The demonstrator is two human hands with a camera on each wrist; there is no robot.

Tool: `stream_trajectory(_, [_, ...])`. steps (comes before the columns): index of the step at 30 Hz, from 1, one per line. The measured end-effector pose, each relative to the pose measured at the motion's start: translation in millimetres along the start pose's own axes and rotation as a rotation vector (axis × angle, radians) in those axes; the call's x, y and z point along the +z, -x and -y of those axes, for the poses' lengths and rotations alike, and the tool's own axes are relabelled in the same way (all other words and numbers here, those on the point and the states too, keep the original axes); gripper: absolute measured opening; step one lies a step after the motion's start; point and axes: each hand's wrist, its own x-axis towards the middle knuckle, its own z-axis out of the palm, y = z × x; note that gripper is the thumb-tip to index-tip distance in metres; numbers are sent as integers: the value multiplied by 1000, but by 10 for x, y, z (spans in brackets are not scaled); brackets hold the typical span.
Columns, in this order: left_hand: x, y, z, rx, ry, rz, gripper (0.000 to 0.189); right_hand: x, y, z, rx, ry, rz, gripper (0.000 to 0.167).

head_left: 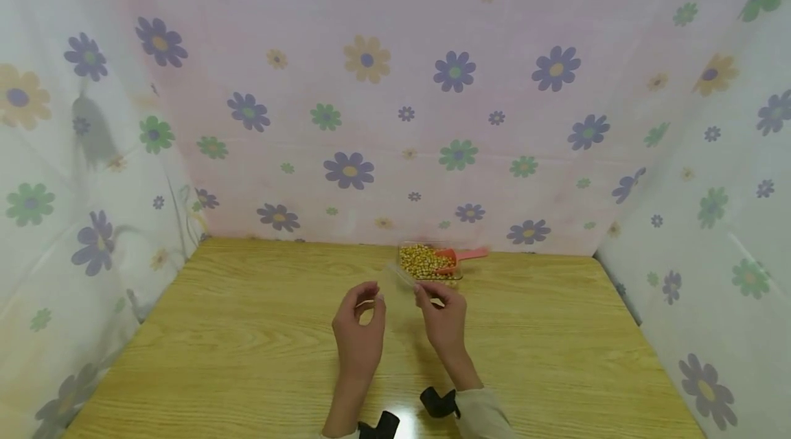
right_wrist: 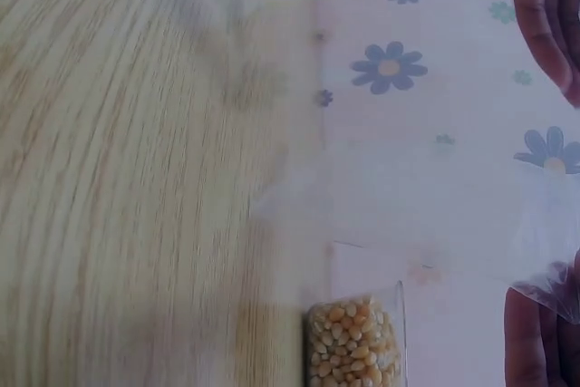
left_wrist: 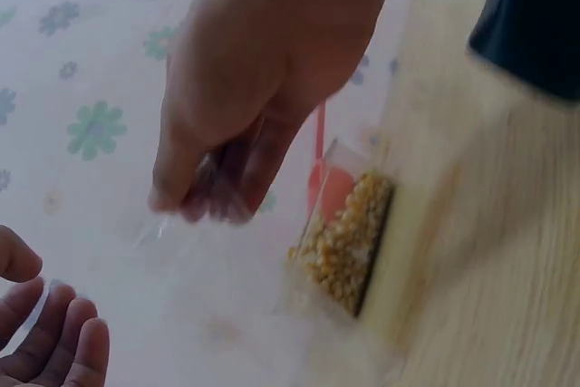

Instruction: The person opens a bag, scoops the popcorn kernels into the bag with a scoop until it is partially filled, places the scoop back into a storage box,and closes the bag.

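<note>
My right hand (head_left: 446, 322) pinches a thin clear plastic bag (head_left: 402, 275) by its edge between thumb and fingers. Limp and see-through, the bag (right_wrist: 426, 206) spreads out below those fingers in the right wrist view. Beside it is my left hand (head_left: 361, 336), its fingers loosely bent and a gap between thumb and fingertips; I see nothing gripped there. Its fingers (left_wrist: 68, 333) appear apart from the right hand at the lower left of the left wrist view. Beyond both hands stands a clear box (right_wrist: 401, 324) of yellow corn kernels (head_left: 420, 262).
A red scoop (head_left: 472, 253) lies in the corn, its handle sticking out rightward over the box rim. The wooden table (head_left: 247, 336) meets flower-patterned cloth (head_left: 408, 143) at the back and sides. Black wrist cameras (head_left: 437, 402) sit on both forearms.
</note>
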Motion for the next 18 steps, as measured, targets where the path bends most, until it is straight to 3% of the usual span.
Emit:
stream_trajectory(5, [45,87,-18,-103,46,81,17,29,-7,-66,17,-14,18,9])
stream_trajectory(14, [103,73,134,-117,63,28,19,117,75,-51,95,9,66,6])
stream_trajectory(18, [111,72,147,-138,76,42,21,130,100,123,94,8,84,5])
